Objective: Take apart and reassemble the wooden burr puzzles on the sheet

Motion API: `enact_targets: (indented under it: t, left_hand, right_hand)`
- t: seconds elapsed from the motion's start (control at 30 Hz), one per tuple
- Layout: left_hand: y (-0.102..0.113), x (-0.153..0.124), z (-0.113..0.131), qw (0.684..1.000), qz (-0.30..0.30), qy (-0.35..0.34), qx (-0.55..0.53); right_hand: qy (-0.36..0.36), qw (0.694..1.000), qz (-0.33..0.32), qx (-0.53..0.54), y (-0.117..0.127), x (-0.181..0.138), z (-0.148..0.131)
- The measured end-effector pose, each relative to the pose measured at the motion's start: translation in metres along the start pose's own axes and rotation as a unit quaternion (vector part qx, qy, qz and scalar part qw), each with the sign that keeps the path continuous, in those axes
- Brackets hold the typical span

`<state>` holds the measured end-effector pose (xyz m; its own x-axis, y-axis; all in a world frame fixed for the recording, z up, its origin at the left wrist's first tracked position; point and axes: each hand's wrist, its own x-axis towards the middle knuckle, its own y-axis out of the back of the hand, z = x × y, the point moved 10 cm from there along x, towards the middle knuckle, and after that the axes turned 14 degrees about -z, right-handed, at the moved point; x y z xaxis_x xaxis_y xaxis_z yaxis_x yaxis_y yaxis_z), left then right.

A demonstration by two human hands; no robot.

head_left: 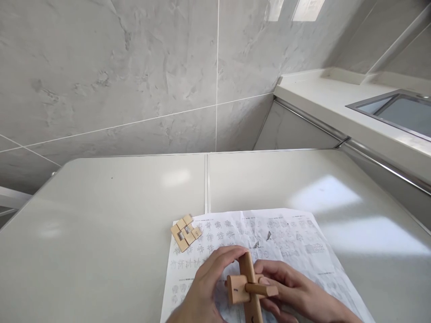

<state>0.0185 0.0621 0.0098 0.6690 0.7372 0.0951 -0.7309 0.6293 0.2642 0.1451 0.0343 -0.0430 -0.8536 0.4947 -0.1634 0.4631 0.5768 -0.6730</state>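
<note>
Low in the view, a wooden interlocking puzzle (238, 289) made of crossed bars is held between both hands above a printed sheet. My left hand (209, 283) curls round its left side, fingertips on the top end of the long upright bar. My right hand (292, 289) grips the right side, thumb by the short bar that points right. Parts of the right fingers are hidden behind the wood. Small dark marks show on two of the pieces. The creased paper sheet (303, 264) carries rows of small printed diagrams.
Some notched wooden pieces (186, 232) lie grouped on the sheet's upper left corner. A pale table (111, 233) with a centre seam spreads beneath. Behind it is a grey tiled wall (141, 72); a white counter (313, 92) with a sink (400, 110) stands at right.
</note>
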Motion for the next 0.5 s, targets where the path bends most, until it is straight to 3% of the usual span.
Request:
enact_targets:
  t: [0.5]
  left_hand:
    - [-0.003,-0.003,-0.013,0.999,-0.019,0.038,0.006]
  right_hand:
    - [0.032,0.999,-0.016,0.010,-0.001,0.003,-0.002]
